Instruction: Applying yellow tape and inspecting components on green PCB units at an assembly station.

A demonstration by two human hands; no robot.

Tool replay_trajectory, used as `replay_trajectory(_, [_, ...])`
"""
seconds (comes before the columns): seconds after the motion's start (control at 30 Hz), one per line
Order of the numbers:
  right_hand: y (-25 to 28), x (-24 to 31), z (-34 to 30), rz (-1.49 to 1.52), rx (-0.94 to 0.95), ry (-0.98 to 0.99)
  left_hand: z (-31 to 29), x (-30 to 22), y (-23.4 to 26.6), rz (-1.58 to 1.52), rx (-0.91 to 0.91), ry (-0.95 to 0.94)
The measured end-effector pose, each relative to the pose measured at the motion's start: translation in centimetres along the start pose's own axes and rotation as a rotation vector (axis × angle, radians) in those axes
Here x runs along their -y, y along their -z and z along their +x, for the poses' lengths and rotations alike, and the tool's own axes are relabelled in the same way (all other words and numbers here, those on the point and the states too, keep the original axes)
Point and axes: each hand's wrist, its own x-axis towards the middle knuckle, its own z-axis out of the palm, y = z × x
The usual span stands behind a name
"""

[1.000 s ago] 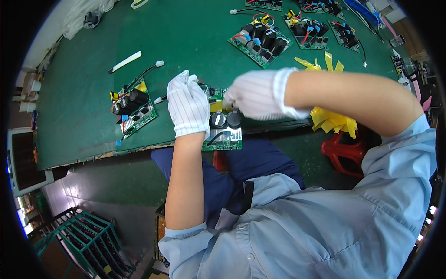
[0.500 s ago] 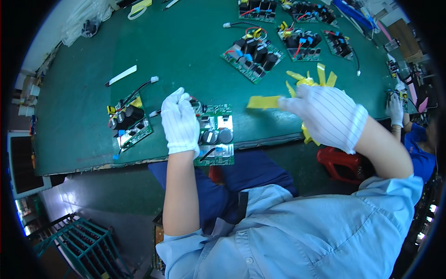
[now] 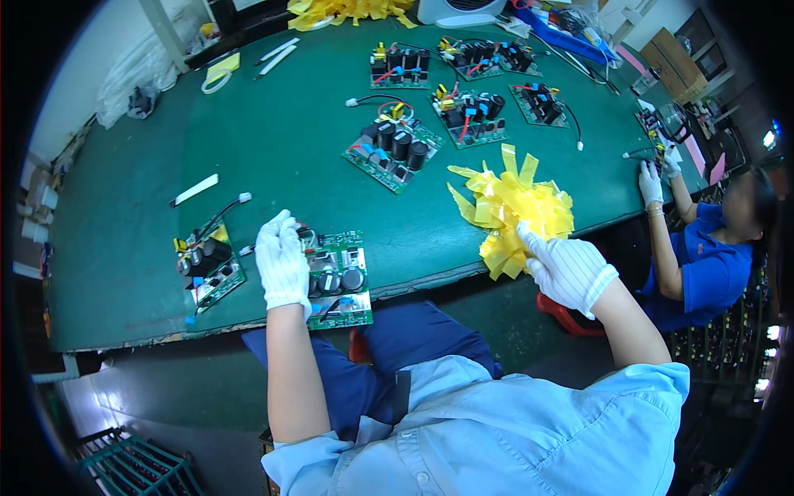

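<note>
Both my hands wear white striped gloves. My left hand [image 3: 283, 263] lies over the left part of a green circuit board [image 3: 351, 307] at the table's near edge, its fingers curled together. What they grip is hidden; a cable with a white connector [image 3: 246, 250] sticks out beside it. Round black capacitors [image 3: 352, 279] show on the board. My right hand [image 3: 571, 271] is at a heap of yellow tape strips [image 3: 517, 207], its index finger stretched onto the heap and the thumb apart. No separate strip shows in it.
Another circuit board [image 3: 217, 260] lies left of my left hand, below a white stick [image 3: 195, 189]. Several boards stand farther back, one [image 3: 393, 149] nearest. More yellow strips [image 3: 347, 10] lie at the far edge. At the right, a person in blue [image 3: 703, 256] works with gloved hands [image 3: 651, 183].
My right hand held a yellow tape strip out to the left of the heap; now it is back on the heap, with no separate strip seen. My left hand stays at the board. The view has shifted.
</note>
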Motion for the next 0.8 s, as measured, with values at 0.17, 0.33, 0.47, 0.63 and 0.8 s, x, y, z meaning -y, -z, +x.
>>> replay_trajectory(0.17, [0.9,3.4,-0.6,0.142,-0.235,0.209,-0.3,2.2,2.4,-0.029,-0.037,-0.044])
replay_trajectory(0.33, [-2.2,9.8,3.0,0.383,-0.535,0.557,-1.3,0.7,6.7,-0.341,-0.194,-0.061])
replay_trajectory(0.47, [-3.5,15.6,6.7,0.476,-0.535,0.561,-1.4,2.5,9.1,0.405,-0.422,-0.572])
replay_trajectory(0.63, [-5.9,17.7,9.7,0.452,-0.435,0.603,-1.5,5.6,11.2,0.678,-0.648,-0.463])
replay_trajectory(0.8, [-5.4,17.6,9.9,0.503,-0.456,0.643,-1.2,6.6,10.4,0.787,-0.676,-0.383])
